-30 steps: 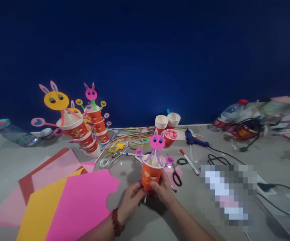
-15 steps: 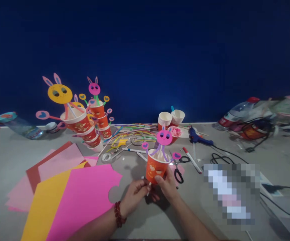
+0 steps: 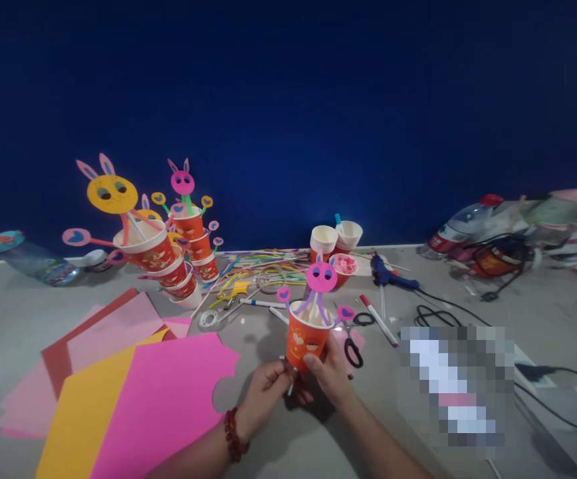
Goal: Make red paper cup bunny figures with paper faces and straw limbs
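Head view: both hands [image 3: 296, 382] grip cup [image 3: 306, 342]; scissors [image 3: 352, 349] beside.

Bare forearms, no sleeves, dark red beaded bracelet [image 3: 233, 436] on left wrist

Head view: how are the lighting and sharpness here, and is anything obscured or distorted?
Head view: dim, with a blue cast from the wall; the orange cup between the left hand and right hand is soft but readable. A pixelated block masks part of the table. The table's far edge bows, a wide-angle effect.
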`<state>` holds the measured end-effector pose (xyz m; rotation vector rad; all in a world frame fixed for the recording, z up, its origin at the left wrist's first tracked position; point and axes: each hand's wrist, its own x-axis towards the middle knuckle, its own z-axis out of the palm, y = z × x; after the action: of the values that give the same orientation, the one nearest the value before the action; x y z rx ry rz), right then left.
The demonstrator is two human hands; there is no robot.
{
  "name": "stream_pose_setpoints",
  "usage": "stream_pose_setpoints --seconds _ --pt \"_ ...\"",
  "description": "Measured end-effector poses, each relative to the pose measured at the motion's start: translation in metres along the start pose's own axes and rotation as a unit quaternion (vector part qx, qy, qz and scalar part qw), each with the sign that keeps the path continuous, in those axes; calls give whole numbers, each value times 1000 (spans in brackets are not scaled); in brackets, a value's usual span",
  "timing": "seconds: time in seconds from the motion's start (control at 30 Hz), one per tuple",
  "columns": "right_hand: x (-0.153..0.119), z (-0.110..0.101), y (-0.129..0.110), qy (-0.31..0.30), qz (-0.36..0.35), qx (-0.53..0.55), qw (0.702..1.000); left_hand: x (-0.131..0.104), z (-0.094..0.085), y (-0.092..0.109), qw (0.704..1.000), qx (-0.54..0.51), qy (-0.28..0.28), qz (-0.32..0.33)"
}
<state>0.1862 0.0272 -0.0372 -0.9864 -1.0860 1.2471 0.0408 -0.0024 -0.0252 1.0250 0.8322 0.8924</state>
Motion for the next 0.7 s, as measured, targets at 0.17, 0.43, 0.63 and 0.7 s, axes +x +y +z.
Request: stream_pose_setpoints --seconds 0.17,0.43,0.63,0.7 --pt "-1 -2 10 -9 -11 7 1000 -2 -7 -6 1000 25 -16 7" --pt "-2 7 1 -56 -63 -31 996 2 -27 -17 982 -30 105 152" --pt "-4 11 -4 -95 -125 -152 976 2 -33 -12 983 47 115 134" --pt "-4 12 -5 -117 -141 -182 966 2 -34 -10 982 33 139 122"
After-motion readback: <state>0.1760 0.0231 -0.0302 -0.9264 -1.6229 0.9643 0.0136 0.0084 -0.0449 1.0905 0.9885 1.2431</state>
